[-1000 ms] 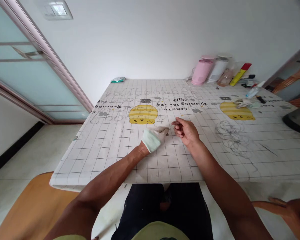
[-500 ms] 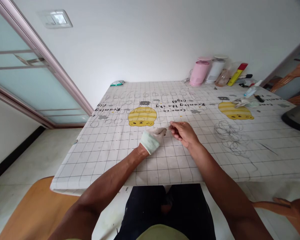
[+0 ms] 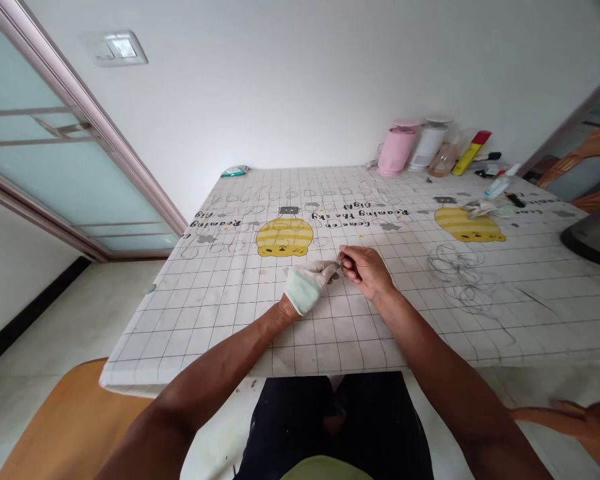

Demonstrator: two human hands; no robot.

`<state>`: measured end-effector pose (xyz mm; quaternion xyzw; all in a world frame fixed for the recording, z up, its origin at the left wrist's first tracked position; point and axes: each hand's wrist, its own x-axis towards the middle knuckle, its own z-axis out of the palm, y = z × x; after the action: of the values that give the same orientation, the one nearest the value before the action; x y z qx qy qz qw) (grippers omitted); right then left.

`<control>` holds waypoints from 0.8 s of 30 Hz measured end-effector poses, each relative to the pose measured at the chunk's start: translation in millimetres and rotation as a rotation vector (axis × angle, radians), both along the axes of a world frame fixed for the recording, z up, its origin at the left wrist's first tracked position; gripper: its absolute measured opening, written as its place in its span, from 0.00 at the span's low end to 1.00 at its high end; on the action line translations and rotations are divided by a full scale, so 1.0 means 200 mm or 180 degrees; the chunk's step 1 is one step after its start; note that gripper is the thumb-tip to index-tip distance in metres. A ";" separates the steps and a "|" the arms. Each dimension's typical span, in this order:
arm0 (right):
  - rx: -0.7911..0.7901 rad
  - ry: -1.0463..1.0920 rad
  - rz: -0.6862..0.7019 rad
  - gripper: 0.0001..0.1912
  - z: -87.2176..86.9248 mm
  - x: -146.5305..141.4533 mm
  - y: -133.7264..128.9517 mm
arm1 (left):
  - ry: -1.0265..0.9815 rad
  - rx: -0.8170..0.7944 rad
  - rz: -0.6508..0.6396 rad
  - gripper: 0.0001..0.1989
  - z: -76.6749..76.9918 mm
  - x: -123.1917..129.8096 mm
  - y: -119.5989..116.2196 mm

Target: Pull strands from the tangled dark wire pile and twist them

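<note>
Each grip pinched together, gloved left hand [image 3: 313,277] just beside right hand [image 3: 366,270], forearms [image 3: 247,340] converging

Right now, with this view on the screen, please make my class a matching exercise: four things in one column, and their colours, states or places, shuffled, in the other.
Things:
1. left hand
2. right hand
3. tablecloth
4. light switch

Descriptions:
a. white with dark grid lines
b. on the wall, upper left
c. bare
d. wearing a pale glove

Pairs: 1-d, 2-c, 3-a, 4-b
</note>
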<state>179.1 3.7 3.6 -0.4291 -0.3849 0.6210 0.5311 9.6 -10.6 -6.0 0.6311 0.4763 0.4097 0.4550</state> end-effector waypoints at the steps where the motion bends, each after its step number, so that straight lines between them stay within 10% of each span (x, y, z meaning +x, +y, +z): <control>1: 0.0032 -0.0021 0.0001 0.19 0.00 0.00 0.00 | -0.0205 -0.0107 -0.0038 0.14 0.01 0.00 0.00; 14: 0.0394 -0.0508 -0.0086 0.30 0.02 -0.01 -0.02 | -0.2115 -0.0640 -0.0355 0.20 -0.06 -0.05 0.15; 24: 0.1377 -0.1657 -0.0108 0.13 -0.08 -0.18 -0.09 | -0.2381 -0.0646 -0.0165 0.18 -0.05 -0.08 0.17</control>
<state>143.1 -13.7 -13.3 -0.4570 -0.6232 0.3857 0.5039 -6.4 23.6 -15.5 0.4016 0.2996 0.5507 0.6676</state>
